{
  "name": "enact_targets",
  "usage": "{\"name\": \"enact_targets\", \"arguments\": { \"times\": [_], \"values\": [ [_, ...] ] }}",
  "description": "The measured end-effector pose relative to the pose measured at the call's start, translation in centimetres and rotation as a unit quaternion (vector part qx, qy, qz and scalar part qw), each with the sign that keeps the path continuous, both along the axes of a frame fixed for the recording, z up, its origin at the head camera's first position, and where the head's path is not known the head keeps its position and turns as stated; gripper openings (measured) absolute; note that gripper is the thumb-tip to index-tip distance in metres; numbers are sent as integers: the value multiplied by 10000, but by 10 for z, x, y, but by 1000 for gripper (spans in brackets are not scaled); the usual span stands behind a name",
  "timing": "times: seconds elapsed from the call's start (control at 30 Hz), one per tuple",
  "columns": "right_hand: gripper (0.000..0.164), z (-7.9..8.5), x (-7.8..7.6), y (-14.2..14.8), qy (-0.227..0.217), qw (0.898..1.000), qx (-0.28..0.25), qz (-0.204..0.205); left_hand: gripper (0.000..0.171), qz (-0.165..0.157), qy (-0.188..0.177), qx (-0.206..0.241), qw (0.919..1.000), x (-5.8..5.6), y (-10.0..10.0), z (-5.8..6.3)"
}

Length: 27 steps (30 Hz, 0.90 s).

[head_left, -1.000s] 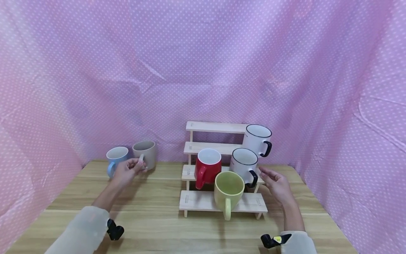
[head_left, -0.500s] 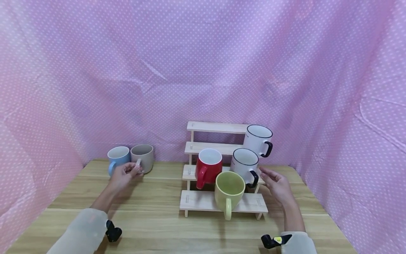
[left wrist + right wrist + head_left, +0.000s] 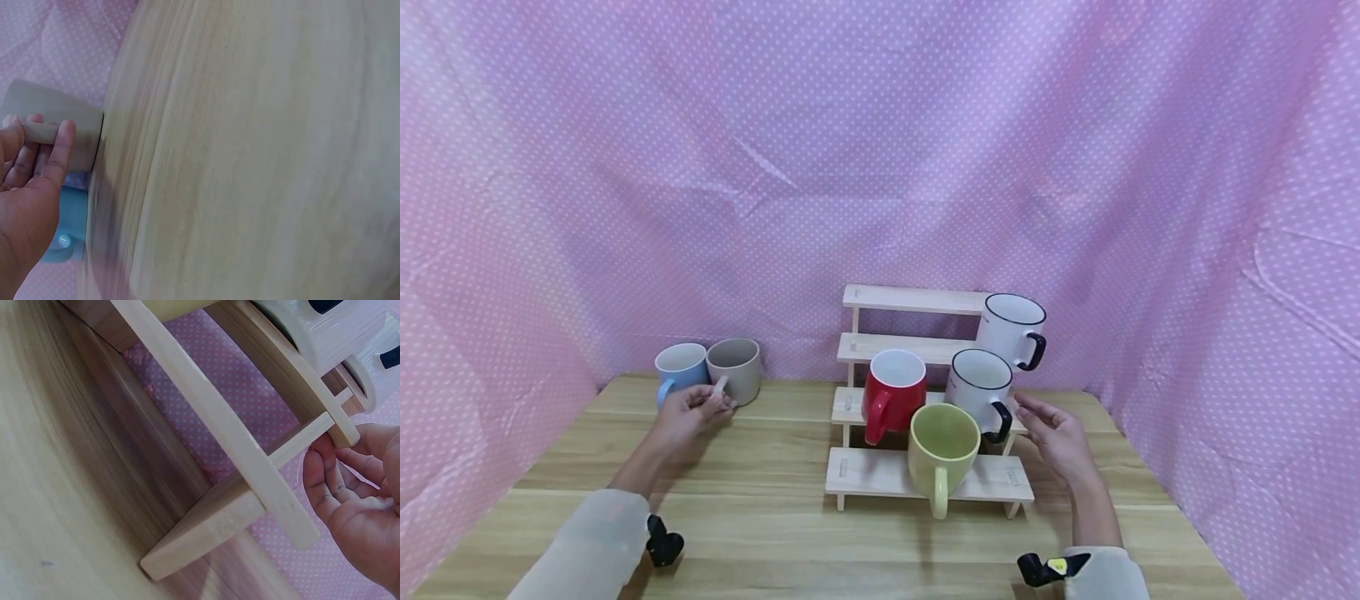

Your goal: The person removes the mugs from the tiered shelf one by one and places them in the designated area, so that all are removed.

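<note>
At the back left of the table, my left hand (image 3: pixel 688 414) pinches the handle of a grey-beige mug (image 3: pixel 741 372); fingers and thumb lie about the handle (image 3: pixel 41 132) in the left wrist view. That mug stands upright beside a light blue mug (image 3: pixel 682 367), partly hidden by the hand. On the right, my right hand (image 3: pixel 1056 437) holds the end of a plank of the stepped wooden rack (image 3: pixel 872 473), thumb side above and fingertips below, as the right wrist view shows (image 3: pixel 359 487).
The rack bears a red mug (image 3: pixel 895 396), a yellow-green mug (image 3: pixel 942 450) on the lowest step, and two white mugs with black handles, one lower (image 3: pixel 977 387) and one higher (image 3: pixel 1011 329). A pink dotted curtain (image 3: pixel 880 167) surrounds the wooden table (image 3: pixel 760 533).
My left hand has brought the grey-beige mug down and slightly left, closer to the light blue mug. My right hand stays at the rack.
</note>
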State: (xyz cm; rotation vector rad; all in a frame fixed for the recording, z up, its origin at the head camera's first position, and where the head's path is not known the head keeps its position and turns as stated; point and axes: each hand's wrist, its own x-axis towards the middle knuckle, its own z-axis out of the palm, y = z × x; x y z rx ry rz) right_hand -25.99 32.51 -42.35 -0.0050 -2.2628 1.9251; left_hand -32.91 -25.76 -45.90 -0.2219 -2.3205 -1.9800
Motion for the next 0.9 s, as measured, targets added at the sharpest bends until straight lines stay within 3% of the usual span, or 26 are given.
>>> {"name": "enact_targets", "arguments": {
  "times": [0.27, 0.9],
  "values": [
    [52, -2, -1, 1, 25, 9999, -96, -38, 38, -136, -90, -220, 9996, 1, -1, 2],
    [52, -4, -5, 3, 38, 10000, 33, -17, 37, -240, -402, 38, 9989, -2, -6, 1]
  ]
}}
